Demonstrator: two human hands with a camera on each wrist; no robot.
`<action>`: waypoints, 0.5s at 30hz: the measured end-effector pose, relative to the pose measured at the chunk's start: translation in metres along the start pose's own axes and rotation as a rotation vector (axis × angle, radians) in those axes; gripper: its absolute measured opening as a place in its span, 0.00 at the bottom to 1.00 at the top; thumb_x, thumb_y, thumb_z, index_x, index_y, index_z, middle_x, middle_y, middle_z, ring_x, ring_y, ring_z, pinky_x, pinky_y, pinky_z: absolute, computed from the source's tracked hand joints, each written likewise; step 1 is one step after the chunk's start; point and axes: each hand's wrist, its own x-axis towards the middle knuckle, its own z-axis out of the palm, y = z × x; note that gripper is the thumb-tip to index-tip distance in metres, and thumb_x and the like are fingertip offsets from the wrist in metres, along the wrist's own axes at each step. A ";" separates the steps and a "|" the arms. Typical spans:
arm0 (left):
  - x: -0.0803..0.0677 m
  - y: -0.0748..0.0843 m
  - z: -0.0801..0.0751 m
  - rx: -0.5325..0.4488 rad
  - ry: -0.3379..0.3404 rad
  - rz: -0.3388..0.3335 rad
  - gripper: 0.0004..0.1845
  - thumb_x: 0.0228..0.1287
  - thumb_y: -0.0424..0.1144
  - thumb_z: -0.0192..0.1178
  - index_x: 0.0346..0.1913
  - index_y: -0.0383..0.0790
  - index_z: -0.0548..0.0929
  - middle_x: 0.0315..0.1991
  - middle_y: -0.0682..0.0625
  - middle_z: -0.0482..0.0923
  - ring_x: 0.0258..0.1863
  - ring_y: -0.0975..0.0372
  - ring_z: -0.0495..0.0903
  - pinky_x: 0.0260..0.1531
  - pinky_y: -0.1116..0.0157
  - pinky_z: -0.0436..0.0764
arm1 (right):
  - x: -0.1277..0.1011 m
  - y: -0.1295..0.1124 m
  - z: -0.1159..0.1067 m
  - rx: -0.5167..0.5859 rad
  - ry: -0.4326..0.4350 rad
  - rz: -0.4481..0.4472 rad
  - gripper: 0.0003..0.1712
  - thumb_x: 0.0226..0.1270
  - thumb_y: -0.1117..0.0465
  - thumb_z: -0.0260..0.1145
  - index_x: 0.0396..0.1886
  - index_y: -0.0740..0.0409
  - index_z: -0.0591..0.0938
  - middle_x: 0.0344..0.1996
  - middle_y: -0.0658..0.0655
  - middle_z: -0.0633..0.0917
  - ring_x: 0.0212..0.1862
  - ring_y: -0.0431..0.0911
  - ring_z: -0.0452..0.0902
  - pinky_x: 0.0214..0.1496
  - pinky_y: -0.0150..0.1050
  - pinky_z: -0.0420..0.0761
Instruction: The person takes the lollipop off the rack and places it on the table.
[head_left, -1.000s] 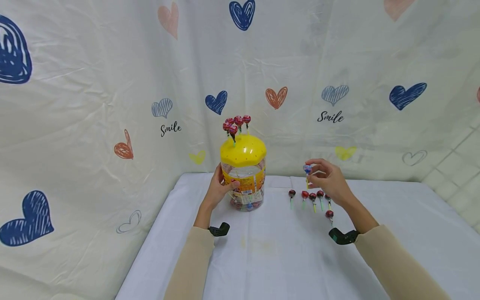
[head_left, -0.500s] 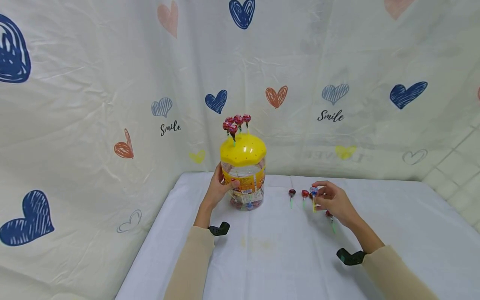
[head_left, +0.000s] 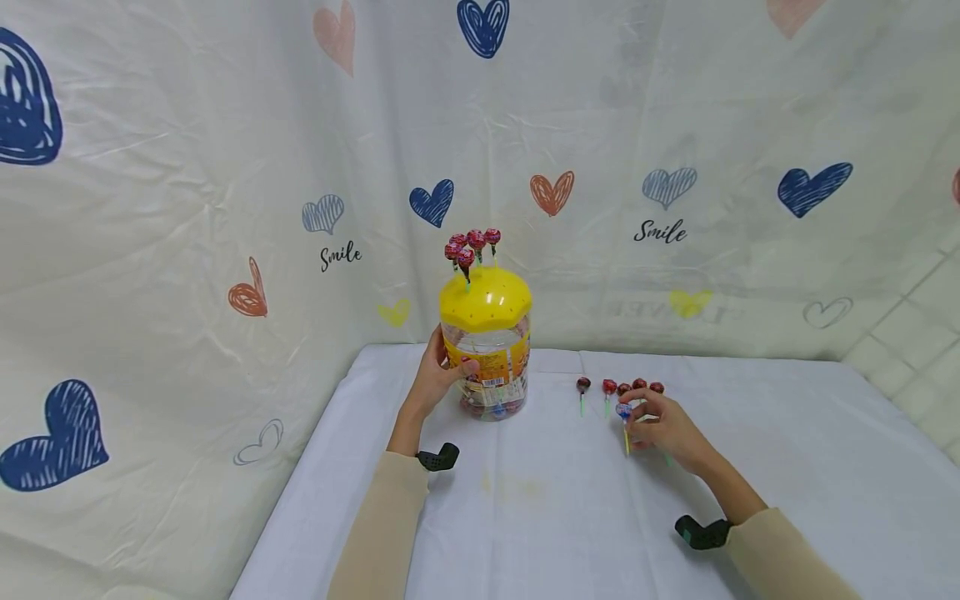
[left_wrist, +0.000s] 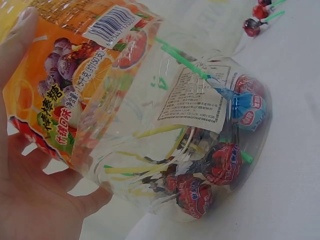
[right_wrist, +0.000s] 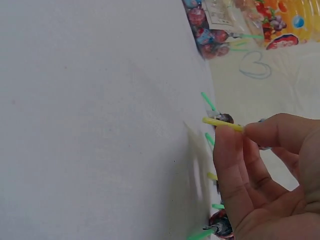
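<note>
While the left hand (head_left: 433, 385) grips the jar (head_left: 487, 350) near the table's far edge, the right hand (head_left: 663, 425) pinches a lollipop (head_left: 624, 413) mid-table.

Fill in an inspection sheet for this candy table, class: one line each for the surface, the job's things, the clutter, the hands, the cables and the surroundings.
Surface: table under a white cloth, faint yellowish stain near the middle.
Job's things: clear lollipop jar with yellow domed lid, upright; red lollipops stuck in the lid, more inside the jar; blue lollipop on a yellow stick.
Clutter: row of red lollipops lying on the cloth to the right of the jar.
Hands: left hand grips the jar's side; right hand pinches the blue lollipop's stick low over the cloth.
Cables: nothing seen.
Surroundings: cream backdrop printed with hearts and "Smile"; tiled wall at far right.
</note>
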 end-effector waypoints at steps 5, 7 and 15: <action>0.000 0.000 0.000 -0.004 -0.002 0.002 0.45 0.58 0.50 0.68 0.73 0.69 0.51 0.70 0.55 0.63 0.70 0.55 0.64 0.69 0.45 0.65 | 0.002 0.003 0.002 -0.017 0.003 0.043 0.26 0.63 0.70 0.63 0.61 0.63 0.69 0.39 0.68 0.76 0.34 0.50 0.79 0.35 0.46 0.87; 0.001 0.000 0.000 -0.006 -0.003 0.004 0.45 0.58 0.50 0.68 0.73 0.69 0.51 0.70 0.54 0.63 0.71 0.53 0.63 0.69 0.44 0.65 | 0.003 0.004 0.004 -0.019 0.001 0.059 0.26 0.63 0.70 0.63 0.61 0.62 0.69 0.38 0.67 0.77 0.34 0.49 0.80 0.34 0.45 0.87; -0.001 0.001 0.001 -0.003 -0.002 -0.002 0.45 0.59 0.49 0.67 0.73 0.68 0.50 0.70 0.55 0.63 0.70 0.56 0.64 0.69 0.45 0.65 | 0.006 0.001 0.008 -0.049 -0.002 0.109 0.25 0.63 0.69 0.64 0.60 0.59 0.71 0.39 0.64 0.79 0.34 0.48 0.80 0.33 0.42 0.87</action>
